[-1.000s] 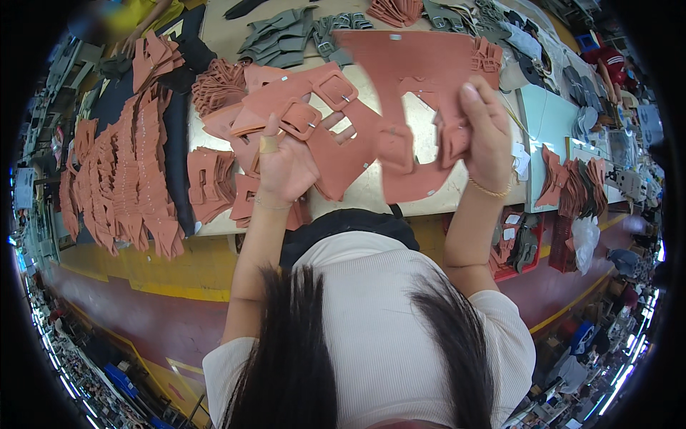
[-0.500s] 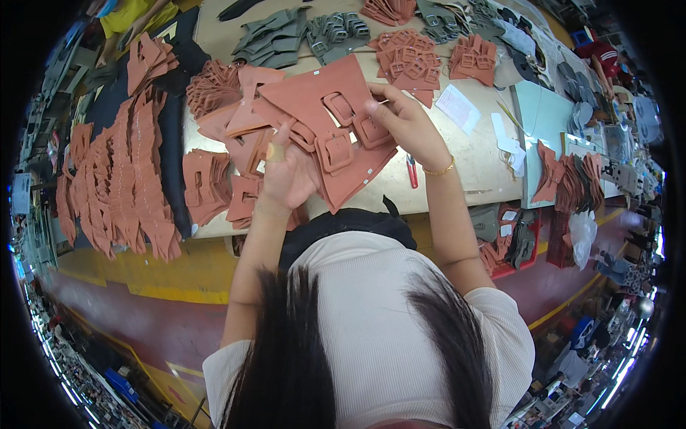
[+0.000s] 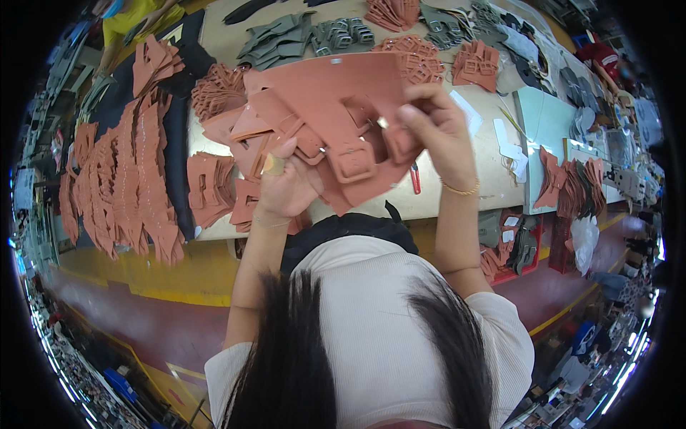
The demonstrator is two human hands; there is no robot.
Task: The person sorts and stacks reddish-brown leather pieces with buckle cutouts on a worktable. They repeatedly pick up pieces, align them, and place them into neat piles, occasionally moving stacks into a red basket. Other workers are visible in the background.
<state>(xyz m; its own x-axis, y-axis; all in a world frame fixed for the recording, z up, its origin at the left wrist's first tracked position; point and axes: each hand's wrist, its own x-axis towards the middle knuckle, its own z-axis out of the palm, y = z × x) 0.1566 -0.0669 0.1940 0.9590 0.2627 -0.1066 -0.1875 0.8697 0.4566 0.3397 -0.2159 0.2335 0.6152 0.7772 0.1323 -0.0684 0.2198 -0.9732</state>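
Both hands hold up several terracotta leather pieces with covered buckles (image 3: 353, 163), fanned over one another above the table. My left hand (image 3: 287, 184) grips their lower left side, thumb up, with a tan wrap round the thumb. At the right edge, my right hand (image 3: 444, 132) pinches the pieces by a buckle; its fingertips are partly behind the leather. Just left of the held pieces lie cut leather pieces with square openings (image 3: 211, 187). A red-handled tool (image 3: 416, 179) rests on the table below my right hand.
Long stacks of terracotta strips (image 3: 136, 179) lie on the left over black cloth. Behind are grey-green leather pieces (image 3: 275, 43) and more buckled terracotta pieces (image 3: 475, 63). White paper tags (image 3: 509, 146) lie on the right. A red crate (image 3: 529, 264) stands below the table. A person in yellow (image 3: 128, 25) is at far left.
The held leather pieces have been raised nearer and tilted. My right hand has moved a little to the right with their edge, and my left hand keeps its grip.
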